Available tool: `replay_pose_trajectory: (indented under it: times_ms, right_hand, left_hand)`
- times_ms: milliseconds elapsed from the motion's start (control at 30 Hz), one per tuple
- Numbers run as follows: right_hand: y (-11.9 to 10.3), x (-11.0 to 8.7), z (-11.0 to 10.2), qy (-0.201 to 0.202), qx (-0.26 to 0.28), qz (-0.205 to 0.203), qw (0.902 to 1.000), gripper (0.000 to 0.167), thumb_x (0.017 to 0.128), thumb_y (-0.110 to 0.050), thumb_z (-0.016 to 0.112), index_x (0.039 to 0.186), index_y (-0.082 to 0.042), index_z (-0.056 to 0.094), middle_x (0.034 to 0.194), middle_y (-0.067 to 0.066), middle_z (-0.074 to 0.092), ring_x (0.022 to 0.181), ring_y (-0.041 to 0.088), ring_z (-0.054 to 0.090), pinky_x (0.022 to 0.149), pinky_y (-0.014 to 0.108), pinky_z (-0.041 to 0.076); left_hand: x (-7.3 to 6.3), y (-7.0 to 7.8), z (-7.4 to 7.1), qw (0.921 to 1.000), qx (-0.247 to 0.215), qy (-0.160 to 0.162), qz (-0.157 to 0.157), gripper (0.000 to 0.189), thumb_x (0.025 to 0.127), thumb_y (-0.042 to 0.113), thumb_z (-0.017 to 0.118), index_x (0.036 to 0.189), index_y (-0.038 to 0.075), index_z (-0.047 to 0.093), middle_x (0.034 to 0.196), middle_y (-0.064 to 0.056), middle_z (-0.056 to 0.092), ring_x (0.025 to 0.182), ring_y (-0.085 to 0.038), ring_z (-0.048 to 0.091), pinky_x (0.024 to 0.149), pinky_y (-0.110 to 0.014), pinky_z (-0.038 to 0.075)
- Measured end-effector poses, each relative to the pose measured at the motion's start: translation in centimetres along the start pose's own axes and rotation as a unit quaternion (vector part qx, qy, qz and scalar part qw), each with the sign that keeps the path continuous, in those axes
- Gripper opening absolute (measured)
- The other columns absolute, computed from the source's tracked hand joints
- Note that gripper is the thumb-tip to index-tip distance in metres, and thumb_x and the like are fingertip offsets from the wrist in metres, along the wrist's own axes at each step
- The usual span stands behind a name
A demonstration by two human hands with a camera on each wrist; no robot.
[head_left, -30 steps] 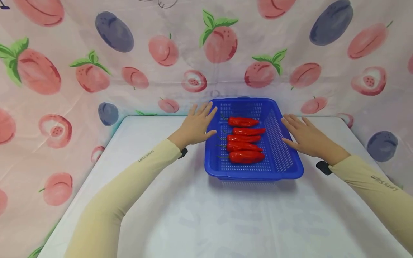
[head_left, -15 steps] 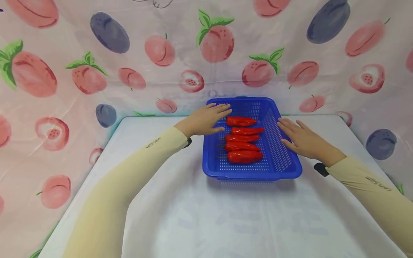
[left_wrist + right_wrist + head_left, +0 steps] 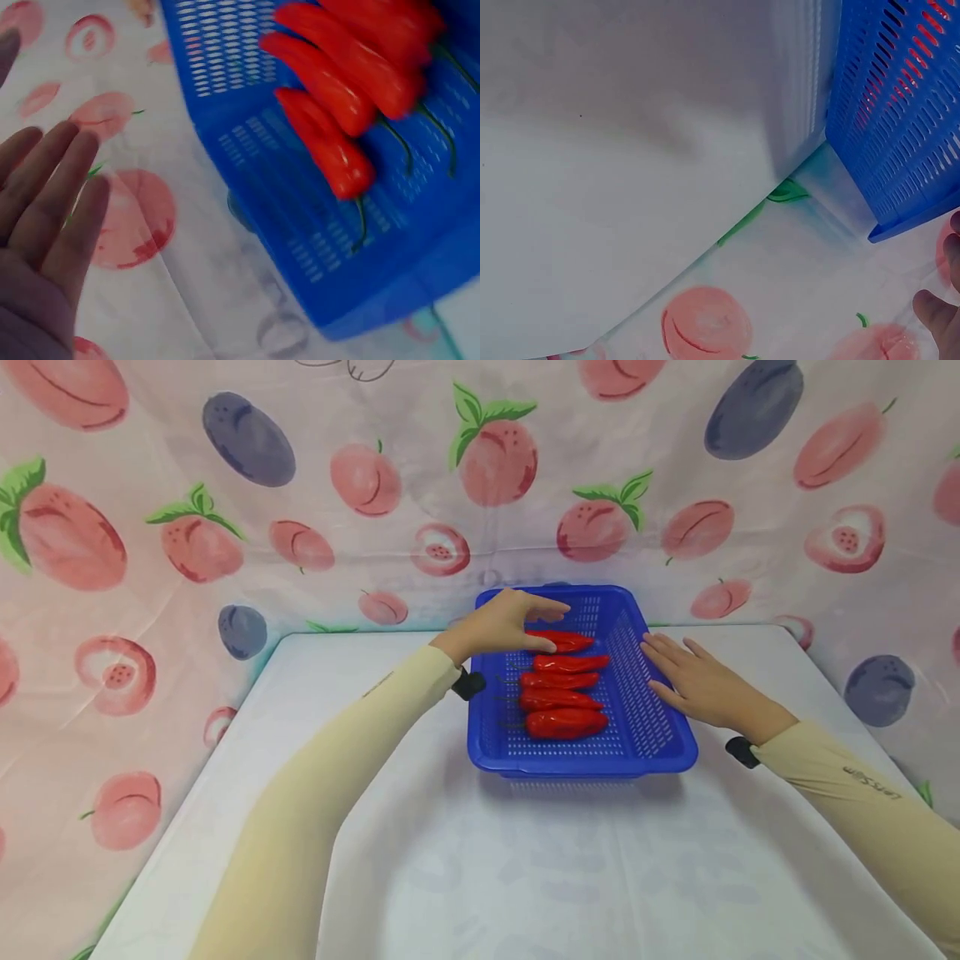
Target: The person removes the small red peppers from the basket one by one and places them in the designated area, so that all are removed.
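With empty, relaxed left hand (image 3: 504, 620) and empty, straight-fingered right hand (image 3: 693, 683), avoid low sweeps: may roll farthest pepper (image 3: 576, 642) or shove basket (image 3: 562, 765).

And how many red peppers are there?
5: the back pepper, partly behind the left hand, then the second, third, fourth and front pepper, lined up in the blue basket.

1 pepper (image 3: 575, 642) partly hidden, lettering (image 3: 870, 782) seemingly blurred
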State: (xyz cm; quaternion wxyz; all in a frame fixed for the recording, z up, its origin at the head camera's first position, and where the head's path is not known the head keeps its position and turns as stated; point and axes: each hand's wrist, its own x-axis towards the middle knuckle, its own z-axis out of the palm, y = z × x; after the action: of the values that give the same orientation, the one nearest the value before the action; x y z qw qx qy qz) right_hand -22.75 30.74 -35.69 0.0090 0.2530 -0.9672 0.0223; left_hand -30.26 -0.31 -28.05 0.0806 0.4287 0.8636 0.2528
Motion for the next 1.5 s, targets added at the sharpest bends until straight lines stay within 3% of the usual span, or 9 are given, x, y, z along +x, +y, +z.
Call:
replay_pose_trajectory:
  times_ms: [200,367,467,567,700,800,1033,1267,1500]
  right_hand:
    - [-0.1,0.0,0.1,-0.001,0.003,0.007,1.0000,0.065,0.096,-0.030,0.048,0.146,0.003,0.024,0.153,0.025,0.023,0.142,0.040,0.019,0.115,0.061,0.012]
    - [-0.1,0.1,0.1,-0.008,0.002,0.007,0.9999,0.064,0.097,-0.030,0.045,0.147,0.003,0.022,0.153,0.025,0.022,0.142,0.040,0.019,0.115,0.061,0.012]
    - [0.0,0.0,0.1,-0.004,-0.001,0.006,1.0000,0.063,0.097,-0.030,0.046,0.146,0.004,0.023,0.152,0.025,0.023,0.142,0.040,0.019,0.115,0.060,0.012]
    - [0.1,0.1,0.2,0.005,-0.001,0.004,1.0000,0.063,0.096,-0.028,0.048,0.145,0.004,0.026,0.152,0.025,0.024,0.142,0.040,0.020,0.115,0.060,0.013]
    - [0.2,0.2,0.3,0.004,0.004,0.007,1.0000,0.062,0.096,-0.027,0.048,0.145,0.004,0.026,0.152,0.025,0.024,0.142,0.040,0.020,0.115,0.060,0.013]
    - [0.2,0.2,0.3,0.000,0.008,0.011,0.9999,0.063,0.096,-0.027,0.048,0.146,0.004,0.025,0.152,0.025,0.023,0.142,0.040,0.019,0.115,0.060,0.012]
    - [0.1,0.3,0.4,-0.003,0.005,0.012,0.9999,0.062,0.097,-0.028,0.047,0.146,0.003,0.025,0.153,0.024,0.023,0.142,0.039,0.019,0.115,0.060,0.012]
    - [-0.1,0.5,0.4,-0.006,0.004,0.014,0.9999,0.062,0.096,-0.028,0.047,0.146,0.003,0.026,0.152,0.024,0.024,0.142,0.040,0.020,0.115,0.060,0.013]
    - [0.1,0.4,0.5,-0.002,-0.003,0.011,0.9999,0.062,0.096,-0.027,0.048,0.146,0.003,0.026,0.152,0.024,0.025,0.142,0.040,0.021,0.115,0.061,0.014]
  left_hand:
    - [0.8,-1.2,0.1,0.9916,-0.113,-0.050,-0.037,0.051,0.082,0.023,0.073,0.129,0.012,0.058,0.122,-0.006,0.065,0.114,-0.015,0.061,0.094,-0.024,0.051]
    - [1.2,-2.3,0.5,0.9696,-0.199,-0.120,-0.077,0.043,0.085,0.015,0.070,0.126,0.007,0.060,0.122,-0.010,0.065,0.112,-0.017,0.062,0.098,-0.028,0.049]
    - [1.5,-2.8,0.9,0.9587,-0.222,-0.150,-0.096,0.041,0.086,0.014,0.068,0.125,0.005,0.060,0.122,-0.011,0.065,0.112,-0.019,0.062,0.102,-0.031,0.046]
    - [1.8,-3.0,1.6,0.9557,-0.225,-0.161,-0.101,0.040,0.085,0.013,0.068,0.124,0.004,0.061,0.121,-0.013,0.065,0.111,-0.020,0.063,0.101,-0.031,0.047]
    - [2.3,-2.8,2.7,0.9624,-0.191,-0.170,-0.091,0.041,0.084,0.014,0.070,0.123,0.003,0.061,0.123,-0.017,0.063,0.109,-0.019,0.063,0.097,-0.028,0.049]
    - [2.6,-2.4,3.6,0.9627,-0.171,-0.191,-0.087,0.045,0.084,0.015,0.070,0.125,0.001,0.059,0.125,-0.017,0.062,0.111,-0.018,0.062,0.097,-0.029,0.050]
    - [3.4,-1.9,5.3,0.9543,-0.142,-0.239,-0.110,0.046,0.085,0.013,0.069,0.128,0.004,0.057,0.126,-0.011,0.062,0.114,-0.017,0.059,0.095,-0.027,0.051]
    - [3.3,-1.8,6.2,0.9455,-0.142,-0.245,-0.161,0.041,0.084,0.015,0.071,0.124,0.006,0.061,0.116,-0.006,0.068,0.106,-0.015,0.063,0.091,-0.026,0.053]
    - [3.5,-1.8,7.0,0.9476,-0.117,-0.260,-0.144,0.041,0.084,0.016,0.071,0.122,0.004,0.062,0.118,-0.010,0.067,0.103,-0.014,0.064,0.087,-0.024,0.054]
